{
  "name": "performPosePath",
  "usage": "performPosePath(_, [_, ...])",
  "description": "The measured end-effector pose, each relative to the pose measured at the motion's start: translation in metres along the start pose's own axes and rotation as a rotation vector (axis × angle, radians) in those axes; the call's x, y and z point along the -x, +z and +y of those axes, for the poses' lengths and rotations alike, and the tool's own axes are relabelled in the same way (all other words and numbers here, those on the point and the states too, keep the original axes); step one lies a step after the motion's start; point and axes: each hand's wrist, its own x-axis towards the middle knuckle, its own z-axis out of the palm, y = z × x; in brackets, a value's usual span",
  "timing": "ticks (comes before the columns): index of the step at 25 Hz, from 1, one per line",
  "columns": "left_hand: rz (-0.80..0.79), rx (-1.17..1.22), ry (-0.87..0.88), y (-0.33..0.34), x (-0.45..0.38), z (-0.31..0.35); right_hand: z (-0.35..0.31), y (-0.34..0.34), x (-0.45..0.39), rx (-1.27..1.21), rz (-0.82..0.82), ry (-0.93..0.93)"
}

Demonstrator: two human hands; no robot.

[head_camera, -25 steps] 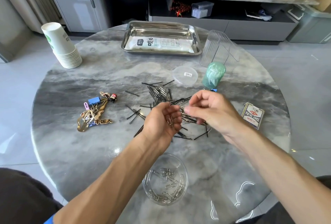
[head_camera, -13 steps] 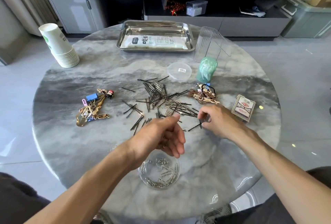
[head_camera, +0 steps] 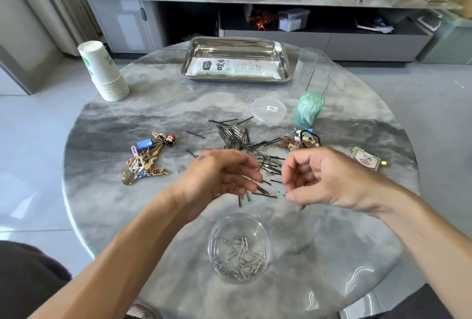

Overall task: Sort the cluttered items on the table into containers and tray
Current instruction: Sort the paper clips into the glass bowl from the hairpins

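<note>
Left hand (head_camera: pixel 219 178) now raised over pins (head_camera: pixel 255 150), fingers loosely curled.

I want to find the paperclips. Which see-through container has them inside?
The round clear tub nearest the person holds paperclips; the tall ribbed container looks empty.

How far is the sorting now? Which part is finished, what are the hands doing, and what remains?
Done: some paper clips lie in the clear round container, and a white packet is in the steel tray. In hand: nothing I can see; the left hand and right hand hover over the mixed pile of clips and hairpins. Left: that pile, both trinket heaps and the card box.
</note>
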Motion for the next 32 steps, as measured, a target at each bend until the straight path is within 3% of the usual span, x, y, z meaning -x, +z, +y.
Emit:
performPosePath(2, [0.292,-0.162,0.039,-0.014,-0.014,-0.002,0.000,0.022,-0.003,0.081,-0.124,-0.004])
performPosePath(3, [0.418,-0.348,0.051,-0.019,-0.023,-0.008,0.005,0.026,-0.010,0.171,-0.100,0.002])
performPosePath(5, [0.546,-0.732,0.113,-0.019,-0.038,-0.022,0.018,0.020,-0.032,0.405,0.140,-0.006])
performPosePath(8, [0.507,-0.982,0.265,-0.009,-0.061,-0.033,0.037,-0.005,-0.068,0.700,0.561,-0.007])
performPosePath(13, [0.367,-1.334,0.342,0.005,-0.098,-0.036,0.073,-0.015,-0.102,0.909,0.488,0.079])
performPosePath(18, [0.363,-1.275,0.412,-0.003,-0.113,-0.039,0.082,-0.022,-0.105,0.831,0.602,0.078])
performPosePath(21, [0.401,-1.217,0.429,-0.004,-0.111,-0.042,0.074,-0.025,-0.105,0.508,0.698,0.175])
performPosePath(26, [0.480,-0.606,0.208,-0.006,-0.105,-0.024,0.044,-0.027,-0.094,-0.655,0.630,0.170])
performPosePath(29, [0.445,-0.169,0.147,-0.003,-0.089,-0.009,0.037,-0.015,-0.090,-0.949,0.592,0.223])
performPosePath(32, [0.398,-0.198,0.266,0.005,-0.068,0.002,0.033,0.005,-0.089,-1.043,0.602,0.295])
